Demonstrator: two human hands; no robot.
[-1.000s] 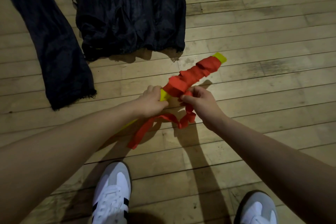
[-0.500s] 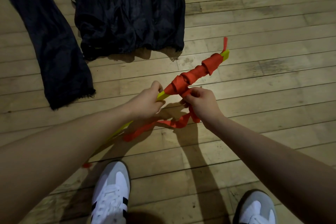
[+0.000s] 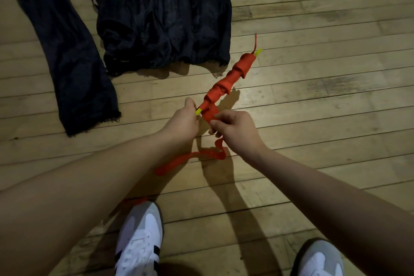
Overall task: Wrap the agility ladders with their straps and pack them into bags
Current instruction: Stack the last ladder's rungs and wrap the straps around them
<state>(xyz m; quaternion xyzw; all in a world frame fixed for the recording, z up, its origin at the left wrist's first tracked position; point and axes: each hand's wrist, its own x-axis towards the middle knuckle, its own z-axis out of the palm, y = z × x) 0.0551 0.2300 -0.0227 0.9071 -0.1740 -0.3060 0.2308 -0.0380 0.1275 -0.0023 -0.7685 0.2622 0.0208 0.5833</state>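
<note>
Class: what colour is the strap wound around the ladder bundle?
Red strap, seen in the head view.

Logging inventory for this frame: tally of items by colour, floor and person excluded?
Black: 2, one narrow bag and one wide pile of bags; how many are in the pile cannot be told.
Red: 1, the strap.
Yellow: 1, the ladder bundle inside the strap.
White and grey: 2, the shoes.
Total: 6
</note>
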